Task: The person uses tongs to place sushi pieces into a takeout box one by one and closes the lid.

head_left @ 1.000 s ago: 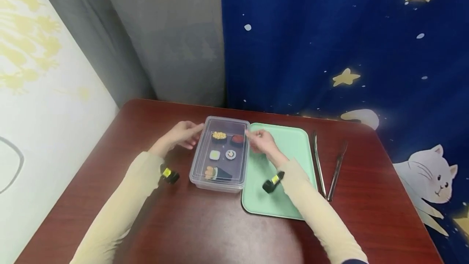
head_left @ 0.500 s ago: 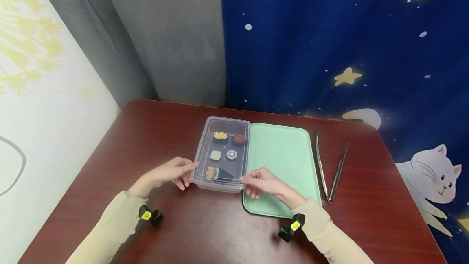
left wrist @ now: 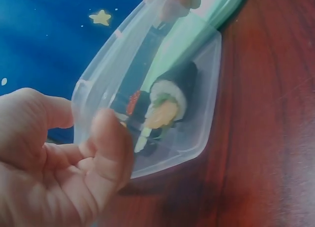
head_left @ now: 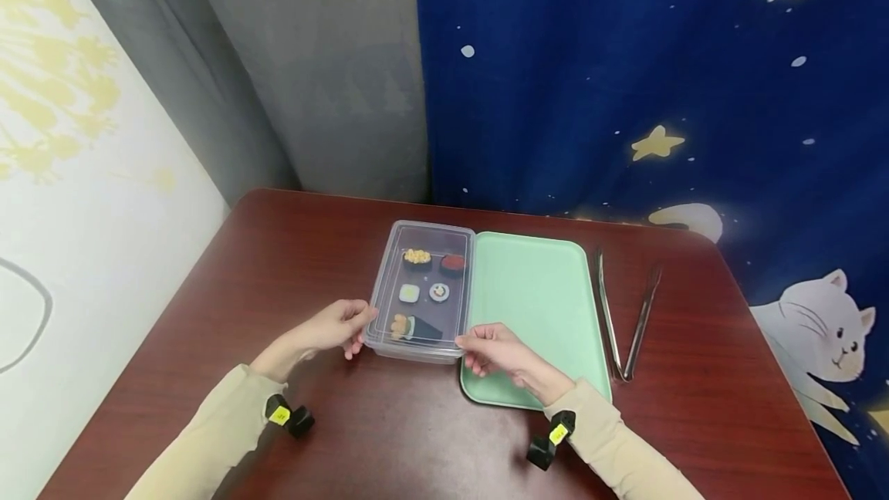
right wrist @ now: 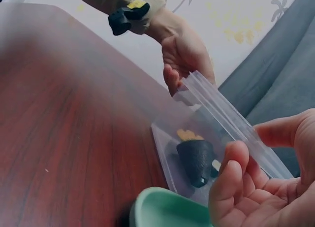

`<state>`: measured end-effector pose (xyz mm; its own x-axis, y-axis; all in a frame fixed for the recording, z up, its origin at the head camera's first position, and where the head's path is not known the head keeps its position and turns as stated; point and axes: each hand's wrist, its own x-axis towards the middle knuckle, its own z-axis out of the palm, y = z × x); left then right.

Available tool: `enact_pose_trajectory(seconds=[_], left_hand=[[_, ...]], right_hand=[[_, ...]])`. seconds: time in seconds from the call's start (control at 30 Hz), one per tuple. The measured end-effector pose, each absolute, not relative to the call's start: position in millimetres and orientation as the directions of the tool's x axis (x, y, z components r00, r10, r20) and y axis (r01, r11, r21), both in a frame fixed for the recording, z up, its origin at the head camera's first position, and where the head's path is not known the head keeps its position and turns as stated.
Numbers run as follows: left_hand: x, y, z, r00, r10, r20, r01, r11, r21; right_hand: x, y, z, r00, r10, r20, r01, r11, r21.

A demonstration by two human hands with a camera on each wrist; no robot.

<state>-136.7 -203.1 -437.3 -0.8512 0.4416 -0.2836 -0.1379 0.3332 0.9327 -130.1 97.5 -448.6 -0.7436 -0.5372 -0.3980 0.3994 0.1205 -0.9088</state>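
A clear plastic container [head_left: 425,355] with a transparent lid [head_left: 434,241] stands on the table. Through the lid show several sushi pieces, among them a cone-shaped hand roll [head_left: 415,328], a small round roll [head_left: 439,293] and a red-topped piece [head_left: 453,264]. At the near left corner my left hand [head_left: 335,328] pinches the lid's rim, thumb above and fingers below. My right hand [head_left: 496,352] pinches the rim at the near right corner the same way. In the right wrist view, the lid's edge runs between thumb [right wrist: 280,131] and curled fingers [right wrist: 235,173].
A mint-green tray [head_left: 538,299] lies against the container's right side, partly under my right hand. Right of it rest metal tongs [head_left: 635,330], spread in a V. Curtains hang behind the table's [head_left: 292,245] far edge, and a pale wall rises at left.
Both hands have come from the lid's far sides toward me to its near corners. Over the last half second they stay there, with the left fingers more curled. The container has stayed in place.
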Motion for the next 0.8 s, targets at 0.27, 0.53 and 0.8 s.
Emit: enact_pose_trajectory(seconds=[0.27, 0.53, 0.8], left_hand=[[-124, -195, -443, -0.908, 0.260, -0.328, -0.222, 0.364, 0.904], [-114, -196, -446, -0.905, 0.281, -0.320, -0.218, 0.339, 0.915], [-112, -200, -443, -0.892, 0.367, -0.263, -0.108, 0.392, 0.913]], right_hand=[[-132, 100, -448, -0.729, -0.546, -0.414, 0.412, 0.133, -0.901], [-132, 101, -447, -0.722, -0.548, -0.422, 0.418, 0.141, -0.897], [-133, 100, -450, -0.717, -0.550, -0.429, 0.430, 0.136, -0.892]])
